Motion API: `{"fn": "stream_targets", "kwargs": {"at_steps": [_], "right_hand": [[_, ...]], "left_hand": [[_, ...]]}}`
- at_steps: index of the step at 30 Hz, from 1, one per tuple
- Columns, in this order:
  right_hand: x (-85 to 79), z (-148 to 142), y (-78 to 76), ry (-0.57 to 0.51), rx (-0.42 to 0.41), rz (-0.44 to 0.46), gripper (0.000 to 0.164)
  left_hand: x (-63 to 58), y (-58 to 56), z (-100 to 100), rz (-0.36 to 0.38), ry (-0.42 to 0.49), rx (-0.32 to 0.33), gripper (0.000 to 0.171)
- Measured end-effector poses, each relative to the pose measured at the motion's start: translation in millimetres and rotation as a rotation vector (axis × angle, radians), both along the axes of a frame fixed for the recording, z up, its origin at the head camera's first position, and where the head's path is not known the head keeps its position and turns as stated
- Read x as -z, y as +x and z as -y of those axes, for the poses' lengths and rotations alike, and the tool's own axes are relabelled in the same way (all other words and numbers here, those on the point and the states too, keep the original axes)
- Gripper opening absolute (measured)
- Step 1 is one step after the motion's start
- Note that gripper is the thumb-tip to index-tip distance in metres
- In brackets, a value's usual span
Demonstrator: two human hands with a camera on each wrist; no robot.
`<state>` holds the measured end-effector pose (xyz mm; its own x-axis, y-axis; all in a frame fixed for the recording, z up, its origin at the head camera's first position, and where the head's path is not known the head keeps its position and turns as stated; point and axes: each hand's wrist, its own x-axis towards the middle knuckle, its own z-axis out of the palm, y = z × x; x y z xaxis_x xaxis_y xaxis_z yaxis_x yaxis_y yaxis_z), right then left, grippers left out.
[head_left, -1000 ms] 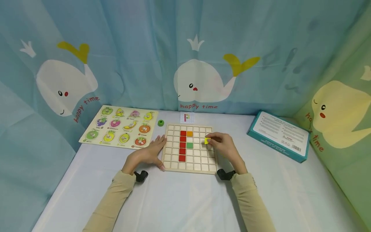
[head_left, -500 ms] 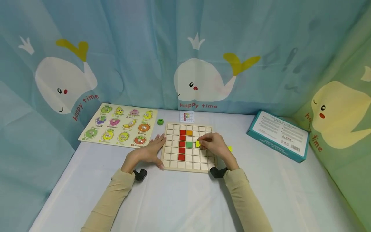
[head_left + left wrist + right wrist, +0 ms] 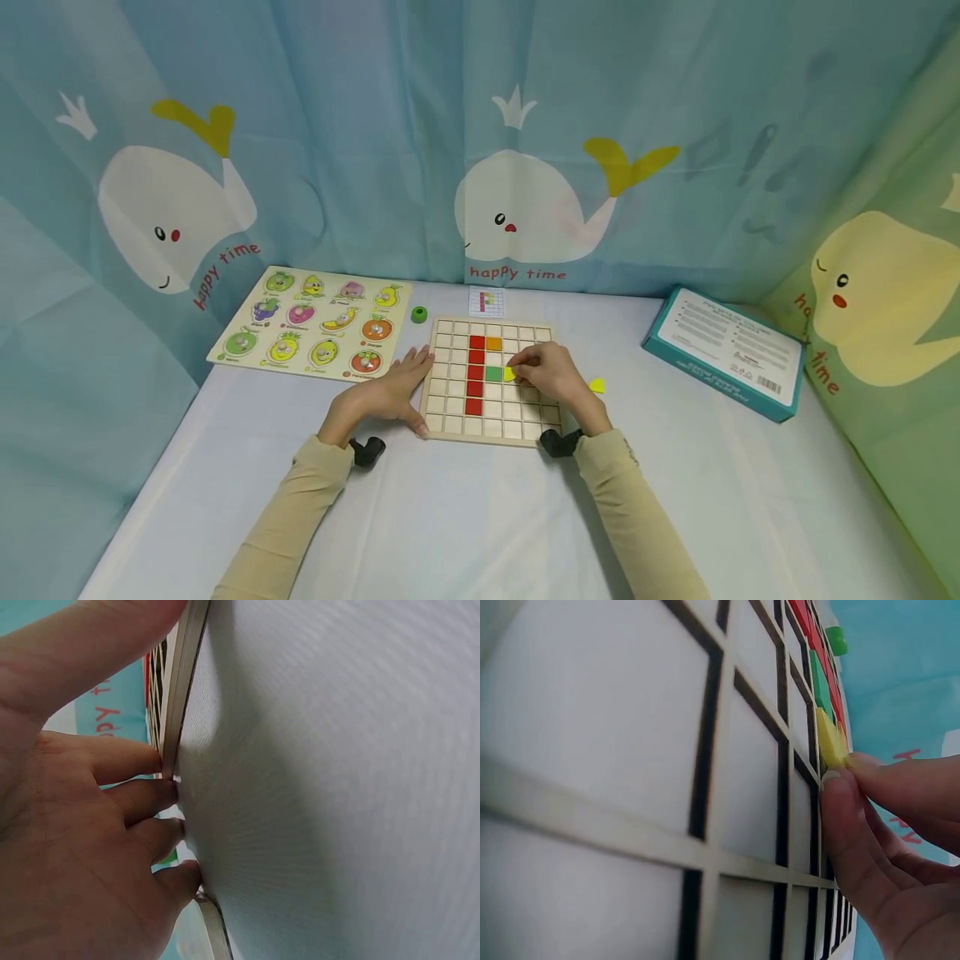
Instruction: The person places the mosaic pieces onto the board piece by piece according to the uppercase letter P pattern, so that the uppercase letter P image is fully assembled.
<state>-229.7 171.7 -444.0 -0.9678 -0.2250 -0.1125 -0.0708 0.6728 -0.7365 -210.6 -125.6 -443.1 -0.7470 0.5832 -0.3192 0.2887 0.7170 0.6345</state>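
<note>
A wooden grid board [image 3: 491, 440] lies on the table, with a column of red tiles [image 3: 475, 389], an orange tile [image 3: 493, 343] and a green tile [image 3: 493, 374] set in its squares. My right hand [image 3: 553, 372] pinches a yellow tile [image 3: 830, 740] between thumb and finger, at the square just right of the green one. The tile looks slightly tilted in the right wrist view. My left hand [image 3: 382, 395] rests along the board's left edge with fingers spread. Its fingertips touch the wooden rim [image 3: 180, 690] in the left wrist view.
Another yellow piece [image 3: 597, 385] lies right of the board, beside the right wrist. A fruit puzzle board [image 3: 348, 333] is at the left, a small green bead [image 3: 418, 314] near it. A pattern card [image 3: 487, 302] sits behind the grid; a teal box [image 3: 726, 353] stands at the right.
My right hand has moved left across the board, bringing the yellow tile from the right side to beside the green one. The loose yellow piece has come into sight. My left hand stays put.
</note>
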Motion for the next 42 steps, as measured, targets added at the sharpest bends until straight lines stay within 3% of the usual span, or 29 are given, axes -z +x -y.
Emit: {"fn": "stream_targets", "kwargs": {"at_steps": [7, 14, 23, 42], "right_hand": [[-1.0, 0, -0.8, 0.034, -0.035, -0.037, 0.013], [-3.8, -7, 4.4, 0.0, -0.049, -0.059, 0.014], [-5.1, -38, 13.3, 0.062, -0.036, -0.121, 0.016], [-6.6, -95, 30.2, 0.185, -0.043, -0.127, 0.016]], "left_hand": [[-0.2, -1.0, 1, -0.006, -0.001, 0.003, 0.127], [2.4, -2.0, 1, -0.001, 0.022, 0.003, 0.126], [4.5, -3.2, 1, -0.009, 0.004, 0.014, 0.127], [0.9, 0.8, 0, -0.009, -0.002, 0.001, 0.126]]}}
